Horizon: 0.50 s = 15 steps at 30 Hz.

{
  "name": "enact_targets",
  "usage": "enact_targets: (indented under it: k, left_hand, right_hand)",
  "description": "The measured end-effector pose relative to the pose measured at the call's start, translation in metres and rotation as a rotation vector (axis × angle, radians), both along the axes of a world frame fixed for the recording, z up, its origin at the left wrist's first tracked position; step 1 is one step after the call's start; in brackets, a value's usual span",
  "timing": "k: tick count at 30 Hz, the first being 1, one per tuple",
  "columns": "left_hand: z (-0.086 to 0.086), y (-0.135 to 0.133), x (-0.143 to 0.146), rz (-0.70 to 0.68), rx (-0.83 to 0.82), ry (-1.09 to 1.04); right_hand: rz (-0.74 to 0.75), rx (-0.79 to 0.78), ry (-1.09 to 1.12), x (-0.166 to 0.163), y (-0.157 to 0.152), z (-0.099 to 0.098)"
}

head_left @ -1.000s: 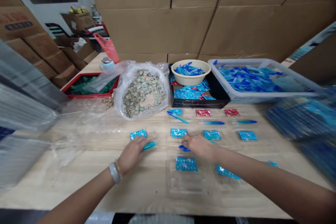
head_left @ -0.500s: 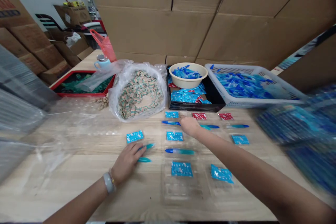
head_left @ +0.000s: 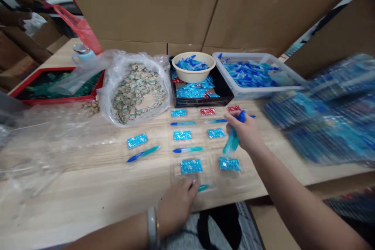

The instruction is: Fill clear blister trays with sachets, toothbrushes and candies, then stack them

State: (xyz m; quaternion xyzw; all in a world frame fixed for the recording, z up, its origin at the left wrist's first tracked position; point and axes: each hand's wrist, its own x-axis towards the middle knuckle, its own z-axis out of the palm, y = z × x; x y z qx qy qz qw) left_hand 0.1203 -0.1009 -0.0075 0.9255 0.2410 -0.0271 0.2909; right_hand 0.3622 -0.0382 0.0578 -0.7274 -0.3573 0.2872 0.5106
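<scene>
My right hand [head_left: 247, 131] is closed round a bunch of blue-and-teal pointed plastic sticks [head_left: 232, 142], raised over the right-hand clear trays. My left hand [head_left: 177, 201] is low at the front, its fingers closed on one such stick [head_left: 203, 188], whose teal end sticks out past them. Clear plastic trays lie in columns on the table. Some hold a blue printed packet [head_left: 191, 166], others a red one [head_left: 208, 111]. More sticks lie lengthwise across trays, such as one stick [head_left: 188, 149] in the middle and a tilted stick [head_left: 143, 154] to the left.
Along the back stand a plastic bag of small packets [head_left: 104, 103], a black box [head_left: 205, 100] of packets bearing a cream bowl [head_left: 191, 75], and a white basket [head_left: 249, 91] of sticks. Filled blue packages [head_left: 328, 125] are stacked at right. A red-rimmed tray [head_left: 55, 99] is back left.
My left hand has moved right and toward the front edge, leaving a stick lying on the left. My right hand has moved right, now above the right-hand trays. The view has shifted.
</scene>
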Motion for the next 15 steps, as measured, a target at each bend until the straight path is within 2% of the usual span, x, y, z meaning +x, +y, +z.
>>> enact_targets:
  k: [2,5,10,15]
  left_hand:
    - [-0.013,-0.010,0.008,-0.053,0.049,-0.014]
    - [-0.028,-0.013,0.014,-0.084,0.157,-0.035]
    - [-0.031,-0.004,0.014,-0.112,0.312,-0.073]
    - [-0.033,0.005,0.003,-0.030,0.358,0.014]
  right_hand:
    - [-0.154,0.078,0.281,0.010,-0.036,0.004]
    - [-0.315,0.199,0.535,0.019,-0.085,-0.002]
    - [-0.491,0.309,0.740,0.025,-0.145,-0.030]
    - [-0.564,0.312,0.812,0.031,-0.177,-0.050]
